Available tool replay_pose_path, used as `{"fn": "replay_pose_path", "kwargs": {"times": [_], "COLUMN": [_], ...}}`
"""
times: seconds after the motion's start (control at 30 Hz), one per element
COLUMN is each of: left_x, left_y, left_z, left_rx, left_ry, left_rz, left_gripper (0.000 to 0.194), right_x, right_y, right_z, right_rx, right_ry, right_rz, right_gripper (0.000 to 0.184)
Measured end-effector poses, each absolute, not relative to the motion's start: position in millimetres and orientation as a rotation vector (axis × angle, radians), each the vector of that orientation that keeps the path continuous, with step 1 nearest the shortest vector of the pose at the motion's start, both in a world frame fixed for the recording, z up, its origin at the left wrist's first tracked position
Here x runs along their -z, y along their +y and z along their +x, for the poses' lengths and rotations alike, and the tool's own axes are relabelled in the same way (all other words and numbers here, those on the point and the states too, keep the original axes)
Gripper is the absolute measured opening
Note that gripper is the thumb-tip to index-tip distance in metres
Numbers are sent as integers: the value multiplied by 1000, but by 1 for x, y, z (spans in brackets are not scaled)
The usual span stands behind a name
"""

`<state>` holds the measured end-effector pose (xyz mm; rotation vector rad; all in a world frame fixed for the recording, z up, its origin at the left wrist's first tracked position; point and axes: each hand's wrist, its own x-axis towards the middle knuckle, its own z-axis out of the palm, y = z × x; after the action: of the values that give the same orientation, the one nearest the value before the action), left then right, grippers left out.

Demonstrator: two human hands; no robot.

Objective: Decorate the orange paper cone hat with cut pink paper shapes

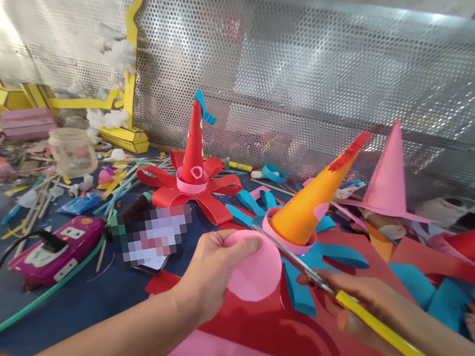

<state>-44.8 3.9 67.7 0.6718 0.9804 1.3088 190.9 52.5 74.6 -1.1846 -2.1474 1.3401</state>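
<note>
My left hand (pixel 210 270) pinches the top edge of a round pink paper disc (pixel 255 269), holding it over a red sheet (pixel 262 326). My right hand (pixel 361 303) grips yellow-handled scissors (pixel 329 287). Their blades reach up-left to the disc's upper right edge. Just behind stands an orange paper cone (pixel 314 201) in a pink ring on blue paper loops (pixel 323 255).
A red cone on red loops (pixel 193 173) stands farther back, and a pink cone hat (pixel 390 177) is at the right. A magenta power strip (pixel 56 251), a clear jar (pixel 72 149), sticks and scraps litter the left. A perforated metal wall (pixel 314 68) bounds the back.
</note>
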Motion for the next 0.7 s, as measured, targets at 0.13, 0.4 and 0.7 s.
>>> {"fn": "replay_pose_path", "kwargs": {"times": [0.13,0.4,0.7], "left_x": [-68,-65,-63], "left_y": [4,5,4], "left_z": [-45,-45,-44], "left_rx": [-1292,-1273,-1249], "left_ry": [978,989,976], "left_rz": [669,709,719], "left_gripper": [26,25,27], "right_x": [-80,-101,-109], "right_y": [57,46,38], "right_z": [194,193,185], "right_rx": [-1386,-1303,-1431], "right_ry": [-2193,-2240,-2226], "right_rz": [-1227,-1312,-1307], "right_gripper": [52,41,47]}}
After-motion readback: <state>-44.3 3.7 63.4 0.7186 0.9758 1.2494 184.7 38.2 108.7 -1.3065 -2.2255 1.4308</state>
